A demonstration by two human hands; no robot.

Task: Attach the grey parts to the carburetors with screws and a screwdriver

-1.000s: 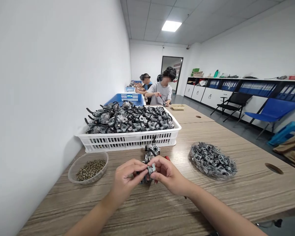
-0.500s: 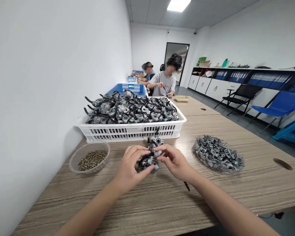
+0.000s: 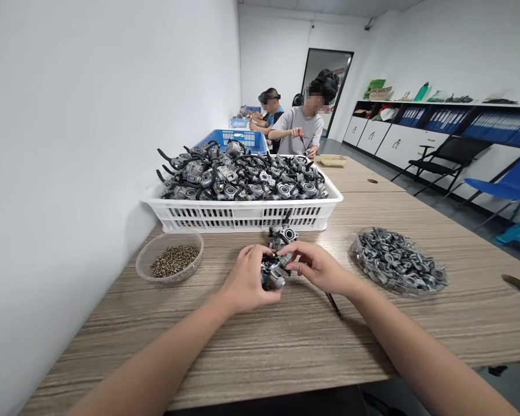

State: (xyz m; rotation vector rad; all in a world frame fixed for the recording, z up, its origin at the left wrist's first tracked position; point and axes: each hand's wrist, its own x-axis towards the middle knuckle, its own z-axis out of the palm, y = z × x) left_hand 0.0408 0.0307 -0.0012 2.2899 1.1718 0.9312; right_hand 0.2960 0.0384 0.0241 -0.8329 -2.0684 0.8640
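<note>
While a dark shaft (image 3: 334,306) lies toward the near edge of the surface (image 3: 251,361), the left hand (image 3: 248,283) has its grip clamped around a metal assembly (image 3: 274,278), inward from that edge, and the right hand (image 3: 318,267) pinches a small gray piece (image 3: 285,259) against it. I judge this piece is placed but not yet fastened. Screws (image 3: 174,262) lie in a bowl (image 3: 145,264) by the left edge, gray parts (image 3: 398,260) toward the right edge. Beyond are a second assembly (image 3: 288,234) and a white basket (image 3: 242,218) of similar ones, whose completion I cannot tell

Open tabletop (image 3: 335,240) separates the right hand (image 3: 316,268) from the parts tub (image 3: 356,260); the white crate (image 3: 249,215) blocks ahead.
</note>
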